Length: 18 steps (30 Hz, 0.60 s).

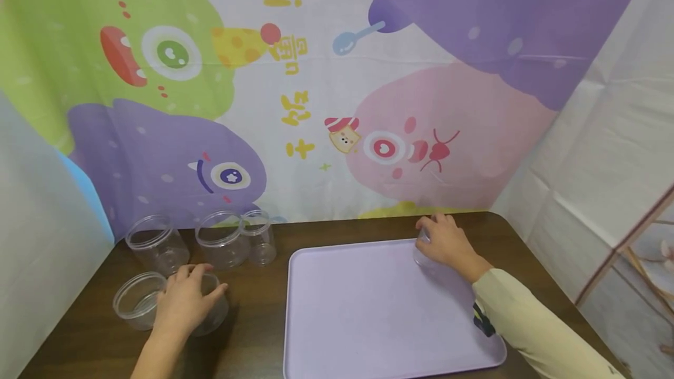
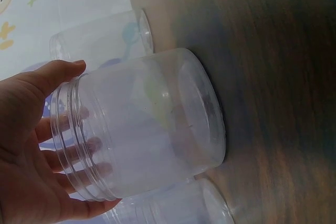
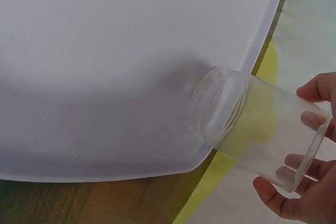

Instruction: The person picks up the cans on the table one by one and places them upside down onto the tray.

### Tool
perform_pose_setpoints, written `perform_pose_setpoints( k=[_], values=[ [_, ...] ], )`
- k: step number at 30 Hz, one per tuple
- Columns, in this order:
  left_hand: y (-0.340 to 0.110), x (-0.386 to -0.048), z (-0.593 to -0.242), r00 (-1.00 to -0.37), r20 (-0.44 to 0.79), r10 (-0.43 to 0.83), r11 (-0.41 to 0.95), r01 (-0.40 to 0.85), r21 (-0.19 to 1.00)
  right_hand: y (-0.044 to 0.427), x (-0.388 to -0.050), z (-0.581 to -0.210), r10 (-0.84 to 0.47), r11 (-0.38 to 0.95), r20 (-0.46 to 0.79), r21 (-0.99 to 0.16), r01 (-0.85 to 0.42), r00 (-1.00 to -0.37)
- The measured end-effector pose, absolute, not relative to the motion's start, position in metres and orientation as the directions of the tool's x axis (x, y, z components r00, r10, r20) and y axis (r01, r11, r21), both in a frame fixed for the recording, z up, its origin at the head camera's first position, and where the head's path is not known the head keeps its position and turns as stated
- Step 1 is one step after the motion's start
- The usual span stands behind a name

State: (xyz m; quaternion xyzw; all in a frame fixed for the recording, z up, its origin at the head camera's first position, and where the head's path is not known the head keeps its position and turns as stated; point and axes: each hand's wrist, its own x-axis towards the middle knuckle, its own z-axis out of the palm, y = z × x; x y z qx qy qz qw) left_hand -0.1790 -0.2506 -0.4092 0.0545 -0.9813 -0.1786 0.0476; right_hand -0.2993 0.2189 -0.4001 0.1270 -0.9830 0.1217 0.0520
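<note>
My left hand (image 1: pixel 182 303) grips a clear plastic jar (image 2: pixel 149 124) from above, its thumb and fingers spread around the threaded rim. That jar stands upright on the dark wooden table, left of the lilac tray (image 1: pixel 363 314). At the tray's far right corner, my right hand (image 1: pixel 444 241) holds another clear jar (image 3: pixel 262 124) by its base end. This jar is upside down, its threaded mouth toward the tray surface; whether the rim touches the tray I cannot tell.
Close around my left hand stand a low wide jar (image 1: pixel 138 304), two wide jars, one at far left (image 1: pixel 160 250) and one beside it (image 1: pixel 226 250), and a narrow jar (image 1: pixel 262 245). A cartoon-printed cloth (image 1: pixel 316 180) hangs behind the table (image 1: pixel 253 320).
</note>
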Motion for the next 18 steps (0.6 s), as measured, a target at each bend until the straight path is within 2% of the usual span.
perform_pose_setpoints(
  k=[18],
  values=[
    [-0.2512,-0.1795,-0.4093,-0.990,0.074,-0.124,0.931,-0.090,0.353,0.2159,-0.3060,-0.4042,-0.257,0.938,0.128,-0.205,-0.279,-0.958]
  ],
)
